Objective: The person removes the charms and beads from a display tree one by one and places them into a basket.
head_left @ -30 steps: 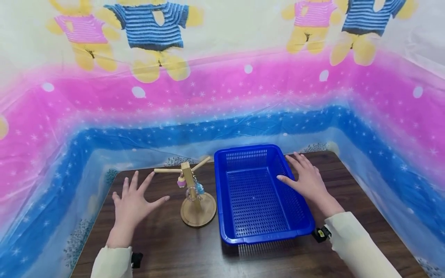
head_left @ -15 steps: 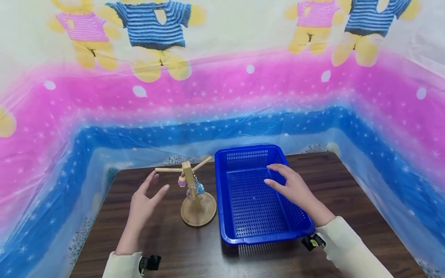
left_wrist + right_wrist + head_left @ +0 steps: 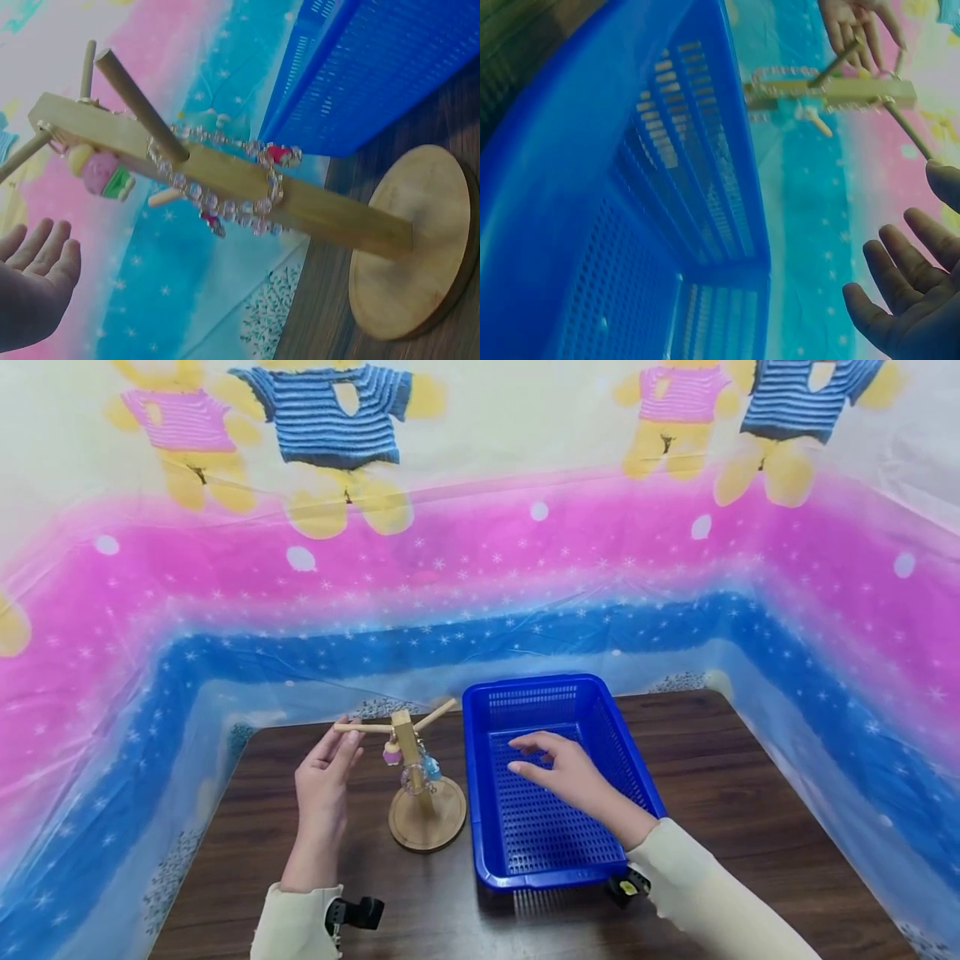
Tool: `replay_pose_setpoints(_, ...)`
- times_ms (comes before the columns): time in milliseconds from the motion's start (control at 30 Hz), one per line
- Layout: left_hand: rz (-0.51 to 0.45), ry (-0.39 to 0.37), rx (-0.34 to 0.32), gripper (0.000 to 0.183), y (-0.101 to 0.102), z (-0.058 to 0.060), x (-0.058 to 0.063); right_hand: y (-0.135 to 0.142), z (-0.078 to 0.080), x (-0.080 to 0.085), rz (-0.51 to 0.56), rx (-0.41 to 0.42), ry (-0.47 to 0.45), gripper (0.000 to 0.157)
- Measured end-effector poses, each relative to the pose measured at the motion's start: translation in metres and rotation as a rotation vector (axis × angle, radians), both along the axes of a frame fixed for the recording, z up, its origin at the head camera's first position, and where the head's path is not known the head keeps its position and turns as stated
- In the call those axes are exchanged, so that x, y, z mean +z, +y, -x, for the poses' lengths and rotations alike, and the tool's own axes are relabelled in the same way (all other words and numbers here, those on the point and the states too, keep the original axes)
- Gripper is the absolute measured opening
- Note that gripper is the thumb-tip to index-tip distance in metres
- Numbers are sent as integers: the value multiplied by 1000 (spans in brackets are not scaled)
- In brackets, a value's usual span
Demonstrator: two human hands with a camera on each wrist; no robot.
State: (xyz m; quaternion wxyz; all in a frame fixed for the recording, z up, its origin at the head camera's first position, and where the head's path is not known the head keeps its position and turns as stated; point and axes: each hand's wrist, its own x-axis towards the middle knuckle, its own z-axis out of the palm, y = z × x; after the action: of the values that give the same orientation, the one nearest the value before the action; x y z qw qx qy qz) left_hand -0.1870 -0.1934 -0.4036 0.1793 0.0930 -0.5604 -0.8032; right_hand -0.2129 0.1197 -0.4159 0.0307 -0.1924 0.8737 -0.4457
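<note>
A wooden peg stand (image 3: pixel 406 737) with a round base (image 3: pixel 441 820) stands left of centre. Several trinkets hang from its pegs: a pink and yellow charm (image 3: pixel 392 754), a blue charm (image 3: pixel 431 767) and a clear beaded bracelet (image 3: pixel 212 202) with a red charm. My left hand (image 3: pixel 322 789) is at the tip of the upper left peg (image 3: pixel 363 727), thumb and fingers apart and loosely bent around that end. My right hand (image 3: pixel 572 778) hovers over the blue basket (image 3: pixel 555 878), fingers loosely bent with nothing between them; its fingers (image 3: pixel 889 274) point toward the stand.
The perforated basket stands close to the right of the stand's base on a dark wooden table (image 3: pixel 750 827). A printed cloth (image 3: pixel 480 560) with bears and snowflakes hangs behind the table and along both sides.
My left hand has moved right to the peg's end, its spread fingers drawing together. My right hand has moved left from the basket's right rim to over its inside. Stand and basket stay put.
</note>
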Motion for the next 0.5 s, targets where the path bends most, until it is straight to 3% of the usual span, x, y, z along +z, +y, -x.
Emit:
replay_pose_setpoints(300,-152,54,28,22,10,1,-2,-34,-1,-6,52,13,-52,31)
replay_pose_setpoints(500,-268,99,35,19,15,1,-2,-51,-1,-9,91,44,-80,30)
